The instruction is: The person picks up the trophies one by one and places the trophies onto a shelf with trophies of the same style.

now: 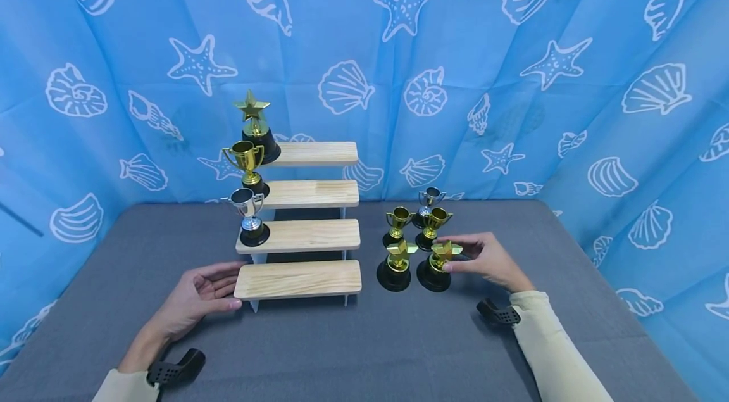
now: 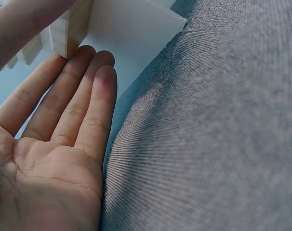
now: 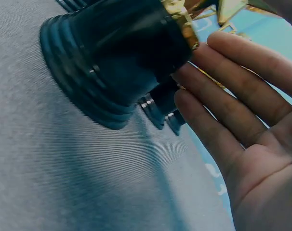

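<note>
My left hand (image 1: 193, 301) is beside the left end of the lowest wooden shelf (image 1: 299, 280) of a stepped display stand, thumb towards its front corner. In the left wrist view its extended fingers (image 2: 83, 106) lie by the shelf's end. My right hand (image 1: 484, 259) is at a gold star trophy (image 1: 437, 269) with a black base, front right of a trophy group. Its thumb is in front and its fingers reach behind. The right wrist view shows those fingers (image 3: 232, 91) nearly straight beside the black base (image 3: 117, 57); the thumb's contact is hidden.
Another star trophy (image 1: 394, 269) stands just left. Behind are gold cups (image 1: 398, 225) and a silver cup (image 1: 429, 202). The upper steps bear a star trophy (image 1: 259, 133), a gold cup (image 1: 247, 164) and a silver cup (image 1: 250, 215) at left. A blue curtain (image 1: 364, 60) hangs behind the grey table (image 1: 364, 351).
</note>
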`<state>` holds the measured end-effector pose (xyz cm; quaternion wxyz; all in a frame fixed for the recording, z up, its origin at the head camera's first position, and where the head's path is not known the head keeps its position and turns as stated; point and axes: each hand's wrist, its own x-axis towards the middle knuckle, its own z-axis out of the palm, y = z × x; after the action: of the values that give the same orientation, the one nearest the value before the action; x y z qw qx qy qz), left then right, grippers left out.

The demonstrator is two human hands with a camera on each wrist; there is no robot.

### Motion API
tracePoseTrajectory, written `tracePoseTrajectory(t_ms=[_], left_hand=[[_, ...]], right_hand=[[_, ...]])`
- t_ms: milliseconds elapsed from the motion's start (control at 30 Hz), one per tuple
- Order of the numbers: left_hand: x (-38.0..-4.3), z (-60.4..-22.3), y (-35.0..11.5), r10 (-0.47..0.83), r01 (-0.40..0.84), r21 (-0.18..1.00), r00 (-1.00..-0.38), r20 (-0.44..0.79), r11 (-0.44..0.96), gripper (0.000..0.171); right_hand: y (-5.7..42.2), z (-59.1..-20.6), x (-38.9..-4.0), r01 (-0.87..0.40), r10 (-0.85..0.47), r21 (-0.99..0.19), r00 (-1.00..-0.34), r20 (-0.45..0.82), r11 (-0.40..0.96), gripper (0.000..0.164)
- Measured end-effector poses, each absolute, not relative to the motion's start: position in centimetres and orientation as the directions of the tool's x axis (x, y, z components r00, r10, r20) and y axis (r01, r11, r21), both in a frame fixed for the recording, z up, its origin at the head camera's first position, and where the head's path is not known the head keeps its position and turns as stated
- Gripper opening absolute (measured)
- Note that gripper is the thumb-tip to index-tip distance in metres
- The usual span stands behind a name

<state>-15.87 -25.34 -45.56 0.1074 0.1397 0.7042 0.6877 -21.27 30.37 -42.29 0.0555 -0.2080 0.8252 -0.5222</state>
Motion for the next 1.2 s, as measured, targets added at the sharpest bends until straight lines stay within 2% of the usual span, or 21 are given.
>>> tracePoseTrajectory(t_ms=[233,433,667,1200], left_hand=[[-16.0,-45.6,-25.3,0.338,0.051,0.998,-0.940,0.038,0.028,0.075],[-16.1,-45.6,-25.3,0.334,0.044,0.998,-0.942,0.027,0.045,0.077],[-16.2,-45.7,-25.2,0.327,0.034,0.997,-0.945,0.011,0.065,0.077],[-16.2,-45.9,-25.2,0.332,0.035,0.998,-0.943,0.014,0.059,0.077]], right_hand=[[30.0,-43.0,-21.4,-0.210,-0.370,-0.895,-0.927,0.055,0.393,0.052],[29.9,-43.3,-21.3,-0.208,-0.368,-0.882,-0.929,0.043,0.424,0.048],[30.0,-43.9,-21.5,-0.203,-0.427,-0.922,-0.903,0.047,0.328,0.046],[30.2,-44.7,-21.6,-0.210,-0.485,-0.948,-0.872,0.070,0.240,0.047]])
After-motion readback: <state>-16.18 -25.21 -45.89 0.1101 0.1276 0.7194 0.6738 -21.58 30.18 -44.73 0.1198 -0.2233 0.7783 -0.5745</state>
